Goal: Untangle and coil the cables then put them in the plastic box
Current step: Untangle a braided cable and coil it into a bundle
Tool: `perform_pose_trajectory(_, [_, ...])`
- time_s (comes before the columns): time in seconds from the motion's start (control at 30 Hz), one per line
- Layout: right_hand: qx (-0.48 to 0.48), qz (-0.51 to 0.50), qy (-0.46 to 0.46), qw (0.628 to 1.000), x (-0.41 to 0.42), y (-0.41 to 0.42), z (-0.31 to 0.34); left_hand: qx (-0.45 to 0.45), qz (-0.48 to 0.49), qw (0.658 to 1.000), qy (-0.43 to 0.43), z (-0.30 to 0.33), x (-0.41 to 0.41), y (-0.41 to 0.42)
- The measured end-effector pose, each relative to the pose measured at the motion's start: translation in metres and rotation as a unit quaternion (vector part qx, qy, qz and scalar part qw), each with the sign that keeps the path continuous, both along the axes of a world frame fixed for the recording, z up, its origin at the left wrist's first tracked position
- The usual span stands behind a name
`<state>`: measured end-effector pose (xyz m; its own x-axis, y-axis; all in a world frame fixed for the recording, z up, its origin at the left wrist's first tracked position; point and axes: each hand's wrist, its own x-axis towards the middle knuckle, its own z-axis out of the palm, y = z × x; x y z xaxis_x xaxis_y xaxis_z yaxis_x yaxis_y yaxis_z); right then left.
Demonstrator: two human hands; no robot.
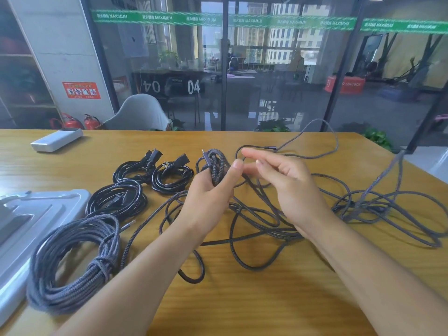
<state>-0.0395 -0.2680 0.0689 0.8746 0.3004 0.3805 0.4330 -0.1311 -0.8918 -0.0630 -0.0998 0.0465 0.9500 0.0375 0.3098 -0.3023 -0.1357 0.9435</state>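
- Left hand (213, 190): raised over the table's middle, palm toward the camera, fingers and thumb curled round a small coil (214, 166) of dark braided cable; a plug end sticks up out of the top of the bundle.
- Right hand (286, 180): just right of the left, fingers loosely spread and blurred. Cable strands pass close under the fingers; cannot tell whether it pinches one.
- Loose braided cable (266, 229): tangled loops spread across the wooden table (242, 299) beneath and between both forearms, running out to the right edge. 1 strand arcs up at the far right side of the table, another climbs off toward the right of the frame.
- Finished braided coil (72, 258): large, grey, wrapped with its own tail, lying at near left, its edge resting against the plastic box.
- 3 black power-cable coils: 1 (116, 200) just beyond the braided coil, 2 more (133, 168) (173, 177) side by side further back, plugs pointing away from the camera.
- Plastic box (36, 214): translucent grey, at the left edge of the table, partly cut off by the frame. No cable inside it as far as visible.
- White rectangular device (57, 139): far left corner of the table, well apart from the cables.
- Behind the table: grey chair (138, 112), glass partition, 2 red fire extinguishers (82, 121) on the floor at left.
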Motion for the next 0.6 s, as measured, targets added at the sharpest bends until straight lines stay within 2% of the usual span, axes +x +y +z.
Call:
perform_pose_trajectory(0.1, [0.024,0.109,0.102,0.988,-0.003,0.002,0.001,-0.02,0.055,0.998,-0.003,-0.002,0.004,0.008])
perform_pose_trajectory(0.17, [0.036,0.151,0.122,0.98,-0.001,0.004,-0.003,-0.037,0.075,0.996,0.008,-0.004,0.006,0.012])
perform_pose_trajectory(0.33, [-0.024,0.096,0.069,0.993,0.009,0.001,-0.013,-0.061,0.113,0.991,0.027,-0.004,0.009,0.016])
perform_pose_trajectory(0.4, [-0.099,0.106,0.054,0.988,0.011,-0.005,-0.014,-0.068,0.123,0.99,0.027,-0.002,0.01,0.018])
perform_pose_trajectory(0.47, [-0.221,0.094,0.018,0.971,0.013,-0.011,-0.015,-0.072,0.121,0.99,0.022,0.0,0.009,0.021])
perform_pose_trajectory(0.53, [-0.362,0.062,-0.037,0.929,0.016,-0.013,-0.018,-0.07,0.12,0.99,0.012,0.001,0.008,0.023])
perform_pose_trajectory(0.6, [-0.444,0.038,-0.077,0.892,0.021,-0.016,-0.021,-0.063,0.122,0.991,0.0,0.004,0.006,0.025])
